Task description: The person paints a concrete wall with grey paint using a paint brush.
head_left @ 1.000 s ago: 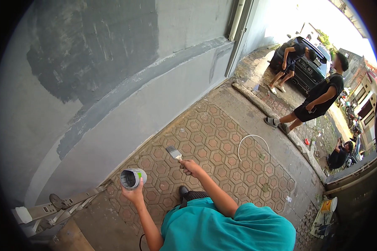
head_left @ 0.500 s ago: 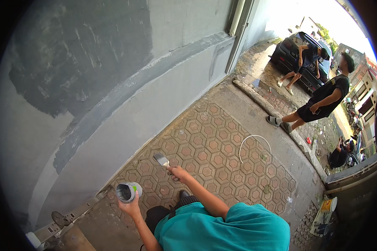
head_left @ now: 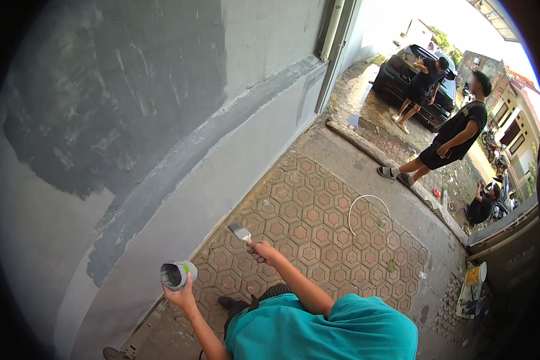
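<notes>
My left hand (head_left: 181,293) is wrapped round a small grey paint can (head_left: 189,271) with a green patch on its side. The can is tilted, and dark grey paint coats its inside. In my right hand (head_left: 263,252) I grip a flat paintbrush (head_left: 240,232) by its pale handle; its grey bristles point away from me over the paving. Both hands are apart from the wall (head_left: 222,186) on the left, which carries a large dark grey painted patch (head_left: 126,90) and a darker band along its ledge.
Hexagon-patterned paving (head_left: 318,240) lies underfoot, with a thin white hose (head_left: 370,197) curved on it. A concrete curb (head_left: 366,147) crosses beyond. One person (head_left: 456,132) stands there, another bends beside a dark car (head_left: 396,72), a third crouches at right. A yellow-and-white bucket (head_left: 476,274) stands lower right.
My view has shifted, showing less of the metal rail at lower left. The brush and can stay in my hands. The person by the car has raised an arm.
</notes>
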### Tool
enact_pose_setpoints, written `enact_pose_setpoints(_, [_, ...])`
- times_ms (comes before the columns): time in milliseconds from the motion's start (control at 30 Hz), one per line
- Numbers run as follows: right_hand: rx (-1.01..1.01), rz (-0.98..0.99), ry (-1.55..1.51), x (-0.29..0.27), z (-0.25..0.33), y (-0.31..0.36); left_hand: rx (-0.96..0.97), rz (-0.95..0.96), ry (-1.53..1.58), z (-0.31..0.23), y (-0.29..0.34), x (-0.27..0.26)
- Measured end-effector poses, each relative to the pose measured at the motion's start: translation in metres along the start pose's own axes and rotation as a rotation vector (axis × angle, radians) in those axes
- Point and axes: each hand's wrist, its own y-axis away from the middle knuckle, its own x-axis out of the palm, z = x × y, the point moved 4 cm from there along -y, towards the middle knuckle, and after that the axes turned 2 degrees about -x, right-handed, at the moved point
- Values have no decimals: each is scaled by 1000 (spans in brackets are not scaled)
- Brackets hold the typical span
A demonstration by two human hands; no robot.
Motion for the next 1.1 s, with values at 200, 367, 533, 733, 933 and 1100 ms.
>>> enact_pose_setpoints(200, [-81,-89,-41,66,21,0,40,81,49,18,-84,-15])
enact_pose_setpoints(367, [-246,-176,-81,100,27,-3,26,155,67,28,-131,-17])
enact_pose_setpoints(533, [-286,-186,-38,114,62,-20,108,159,12,40,-173,10])
enact_pose_setpoints(733, [-376,-50,56,132,125,-67,116,146,-43,41,-212,70])
enact_pose_setpoints(933, [-370,102,141,141,188,-142,73,81,-109,45,-239,127])
enact_pose_setpoints(1100, [-369,158,158,140,230,-190,105,-15,-279,57,-263,143])
